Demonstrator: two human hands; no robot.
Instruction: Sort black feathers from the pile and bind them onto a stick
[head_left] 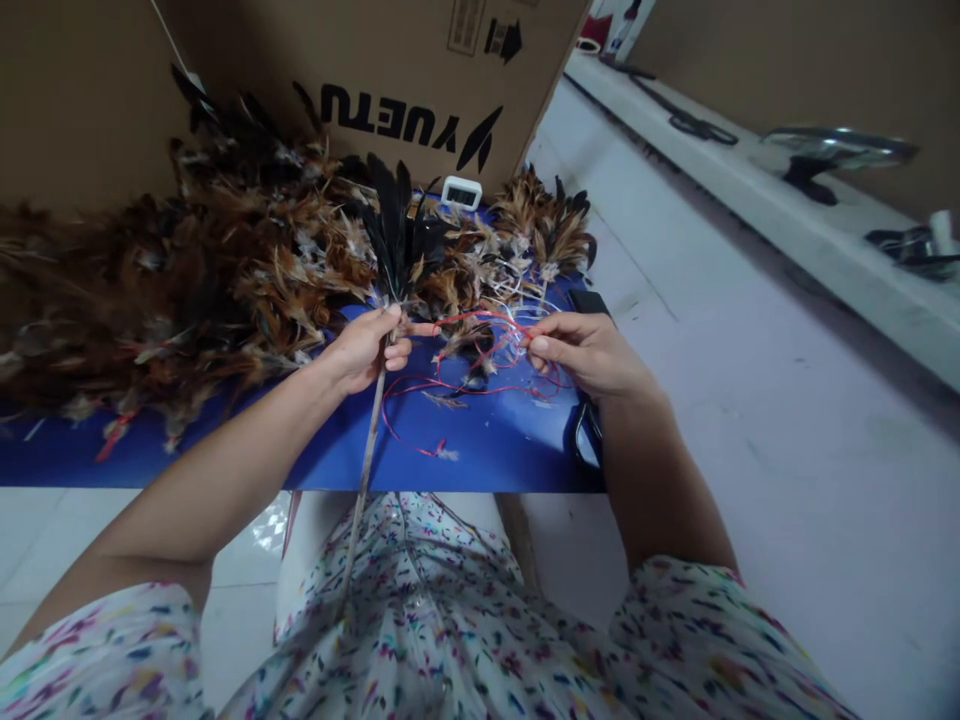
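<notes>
My left hand (373,348) is closed around a thin stick (367,455) just under a tuft of black feathers (397,225) at its top; its index finger points to the right. The stick slants down toward my lap. In my right hand (581,350), thumb and fingers pinch a red string (480,318). One stretch of that string runs across to my left index finger, and loose loops of it lie on the blue table (480,445). Tangled white string (514,280) lies just behind the red loops.
Brown feather bunches (247,260) pile up at the left and back, with another bunch (547,220) at the back right. A small white digital timer (461,193) stands before a cardboard box (420,60). Scissors (587,435) and a dark object (589,302) lie by my right wrist.
</notes>
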